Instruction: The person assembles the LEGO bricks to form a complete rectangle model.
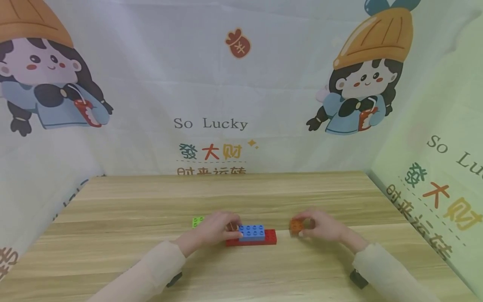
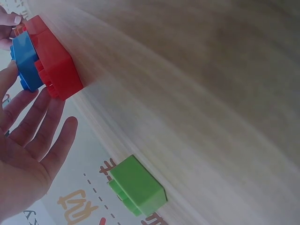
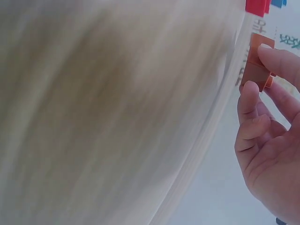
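Note:
On the table a blue toy building brick [image 1: 252,233] is seated on top of a longer red toy building brick [image 1: 271,238], whose ends stick out on both sides. My left hand [image 1: 214,228] holds the blue brick by its left end between thumb and fingers; in the left wrist view the other fingers reach past the end of the red brick [image 2: 61,65]. To the right, apart from the stack, my right hand [image 1: 320,226] pinches an orange toy building brick [image 1: 296,226]. The right wrist view shows thumb and fingertips on opposite sides of this orange brick [image 3: 255,61].
A green toy building brick [image 1: 197,220] lies left of the stack, partly hidden behind the left hand. The wooden table [image 1: 151,193] ends at a printed cloth backdrop [image 1: 279,105] behind and at both sides.

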`<action>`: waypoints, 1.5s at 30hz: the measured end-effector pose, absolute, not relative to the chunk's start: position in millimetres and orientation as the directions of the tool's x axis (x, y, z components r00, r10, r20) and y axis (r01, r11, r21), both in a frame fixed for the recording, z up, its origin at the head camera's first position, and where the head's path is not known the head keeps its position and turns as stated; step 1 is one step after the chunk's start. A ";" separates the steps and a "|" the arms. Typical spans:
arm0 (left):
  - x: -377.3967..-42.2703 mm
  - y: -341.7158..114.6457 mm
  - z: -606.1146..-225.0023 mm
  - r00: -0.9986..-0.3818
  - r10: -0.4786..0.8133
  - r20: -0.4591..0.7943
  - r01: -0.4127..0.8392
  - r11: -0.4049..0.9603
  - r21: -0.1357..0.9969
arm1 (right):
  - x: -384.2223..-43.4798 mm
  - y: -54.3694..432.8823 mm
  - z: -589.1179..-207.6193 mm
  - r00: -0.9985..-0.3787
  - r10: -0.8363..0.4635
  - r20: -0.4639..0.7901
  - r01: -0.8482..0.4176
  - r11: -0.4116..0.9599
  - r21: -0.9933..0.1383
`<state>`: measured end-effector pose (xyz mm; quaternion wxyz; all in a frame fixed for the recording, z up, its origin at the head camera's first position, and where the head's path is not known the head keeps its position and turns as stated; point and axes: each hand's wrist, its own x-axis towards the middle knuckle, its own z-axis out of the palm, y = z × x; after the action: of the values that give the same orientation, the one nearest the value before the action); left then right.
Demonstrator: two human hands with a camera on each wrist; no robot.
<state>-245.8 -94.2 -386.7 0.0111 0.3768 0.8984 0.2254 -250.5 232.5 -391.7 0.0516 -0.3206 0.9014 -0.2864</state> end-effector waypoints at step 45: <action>-244.5 -95.1 -385.8 -0.704 0.690 0.167 0.685 0.598 0.415 | -236.8 171.9 -392.1 -0.730 -0.669 0.138 -0.621 0.565 -0.544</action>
<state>-244.5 -95.1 -385.8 0.0055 0.3847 0.8939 0.2300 -236.8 171.9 -392.1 0.0416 -0.3650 0.8836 -0.2905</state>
